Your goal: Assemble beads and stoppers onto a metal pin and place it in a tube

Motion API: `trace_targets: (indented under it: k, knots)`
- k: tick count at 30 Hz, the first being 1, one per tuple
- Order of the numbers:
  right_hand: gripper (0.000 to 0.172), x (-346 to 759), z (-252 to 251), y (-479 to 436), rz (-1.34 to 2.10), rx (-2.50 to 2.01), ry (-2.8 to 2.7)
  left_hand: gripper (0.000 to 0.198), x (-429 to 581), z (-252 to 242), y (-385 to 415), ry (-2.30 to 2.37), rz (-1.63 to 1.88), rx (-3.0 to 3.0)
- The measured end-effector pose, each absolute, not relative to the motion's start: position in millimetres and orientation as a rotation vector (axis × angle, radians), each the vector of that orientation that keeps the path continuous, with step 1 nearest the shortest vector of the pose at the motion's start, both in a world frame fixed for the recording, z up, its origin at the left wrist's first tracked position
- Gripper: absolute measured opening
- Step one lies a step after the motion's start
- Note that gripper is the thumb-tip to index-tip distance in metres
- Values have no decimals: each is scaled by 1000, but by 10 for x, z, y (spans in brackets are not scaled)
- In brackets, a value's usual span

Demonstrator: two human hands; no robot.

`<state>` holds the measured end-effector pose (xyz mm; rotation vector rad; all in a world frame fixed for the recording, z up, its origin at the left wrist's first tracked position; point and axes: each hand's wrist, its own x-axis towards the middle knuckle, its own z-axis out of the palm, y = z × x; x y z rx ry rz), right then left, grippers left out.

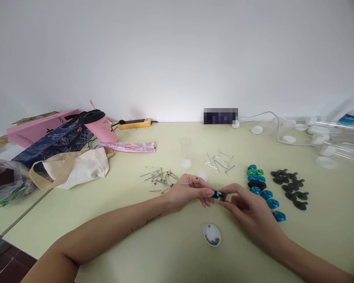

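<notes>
My left hand pinches a small blue-and-black cylindrical part between thumb and fingers. A thin metal wire sticks out over that hand. My right hand grips a dark round piece at the part's right end, so both hands meet there. Just below them sits a white oval dish holding several tiny dark metal bits. Blue and green knob-like pieces stand in rows right of my right hand. Beyond these lie several black discs with tabs. Thin metal rods with small ends are spread behind my left hand.
Bent silver pins lie behind my hands, near a clear tube. At left are a pink cup, a cloth bag and boxes. A yellow power strip rests by the wall. Clear tubes and white caps crowd the right.
</notes>
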<state>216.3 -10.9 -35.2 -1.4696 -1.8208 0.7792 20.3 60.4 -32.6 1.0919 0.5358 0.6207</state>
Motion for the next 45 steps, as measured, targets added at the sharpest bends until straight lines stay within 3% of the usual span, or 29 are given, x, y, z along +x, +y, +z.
trace_targets:
  k: [19,24,30,45]
  knots:
    - [39,2155,-251,-91,861,-1484,-1879,22,195,-338,606,514,611,1100]
    - [52,2185,-292,-110,908,-1464,-1835,23,198,-331,603,519,615,1108]
    - [42,2205,-320,-126,916,-1389,-1682,23,196,-327,608,521,628,1106]
    - [52,2209,-307,-128,907,-1430,-1712,31,205,-323,604,559,618,1102]
